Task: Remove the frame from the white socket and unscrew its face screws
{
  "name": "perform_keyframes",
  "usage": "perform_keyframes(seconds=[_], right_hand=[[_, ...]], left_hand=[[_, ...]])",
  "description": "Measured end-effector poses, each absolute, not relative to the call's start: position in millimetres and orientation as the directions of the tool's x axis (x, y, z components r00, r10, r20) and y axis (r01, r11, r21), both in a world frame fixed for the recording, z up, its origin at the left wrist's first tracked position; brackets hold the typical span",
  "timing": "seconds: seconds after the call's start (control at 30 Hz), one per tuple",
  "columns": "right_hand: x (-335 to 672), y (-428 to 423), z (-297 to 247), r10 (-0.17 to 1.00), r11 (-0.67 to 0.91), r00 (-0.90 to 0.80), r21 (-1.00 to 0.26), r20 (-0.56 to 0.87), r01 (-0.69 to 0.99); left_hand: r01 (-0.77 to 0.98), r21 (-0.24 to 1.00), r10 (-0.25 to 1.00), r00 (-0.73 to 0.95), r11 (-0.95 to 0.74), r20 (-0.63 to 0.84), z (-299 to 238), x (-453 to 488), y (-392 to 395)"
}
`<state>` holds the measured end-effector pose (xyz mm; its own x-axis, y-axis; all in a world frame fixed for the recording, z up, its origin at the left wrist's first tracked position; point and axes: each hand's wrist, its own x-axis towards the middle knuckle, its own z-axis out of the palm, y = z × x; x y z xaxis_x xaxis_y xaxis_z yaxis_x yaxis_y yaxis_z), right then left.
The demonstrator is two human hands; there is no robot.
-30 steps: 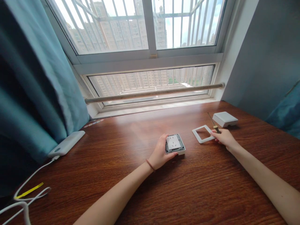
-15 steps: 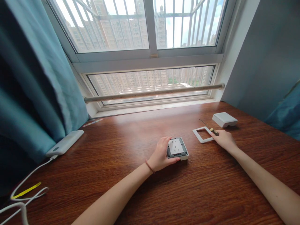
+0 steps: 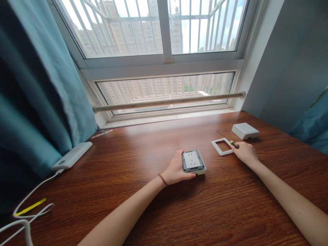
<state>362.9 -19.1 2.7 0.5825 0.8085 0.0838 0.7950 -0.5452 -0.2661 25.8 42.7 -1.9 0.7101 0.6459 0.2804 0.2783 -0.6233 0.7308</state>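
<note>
Left edge of tabletop [image 3: 115,191]: white block [image 3: 73,155], probably a power bank, against the curtain [image 3: 69,95]; white cable [image 3: 25,200] plugged into its near end, loops toward the near left corner. Yellow strip [image 3: 30,207] by the cable loops.

Right of the tabletop's middle: left hand [image 3: 176,169], band on wrist, gripping white socket [image 3: 192,160] from its left side, thumb along the near wall, fingers at the far left corner. Socket faces up, its gray mounting plate exposed; can't tell if the base is fully resting on the wood. Judged light, stiff, smooth plastic, a bit slippery; best held by opposite side walls, clear of the slots and plate.

Further right, toward the right edge: white frame [image 3: 216,149], hollow, its right end at the right hand [image 3: 246,153]. That hand is closed on the screwdriver [image 3: 232,143], shaft pointing far-left over the frame; it seems to pinch the frame too, fingertips hidden. Frame looks very light, thin, rigid, could crack if bent; take by an outer rim.

Near the far right corner: white box [image 3: 245,130], untouched.
</note>
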Motion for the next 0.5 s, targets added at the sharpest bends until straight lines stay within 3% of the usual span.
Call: perform_keyframes(seconds=[0.2, 0.5], right_hand=[[362.9, -19.1, 2.2, 0.807, -0.549, 0.584, -0.249, 0.091, 0.798], [362.2, -18.8, 1.9, 0.814, -0.546, 0.575, -0.235, 0.075, 0.804]], left_hand=[[0.198, 0.849, 0.62, 0.764, -0.49, 0.179, 1.1, 18.6, 47.9], [0.24, 0.766, 0.63, 0.731, -0.597, 0.262, -0.4, 21.1, 44.0]])
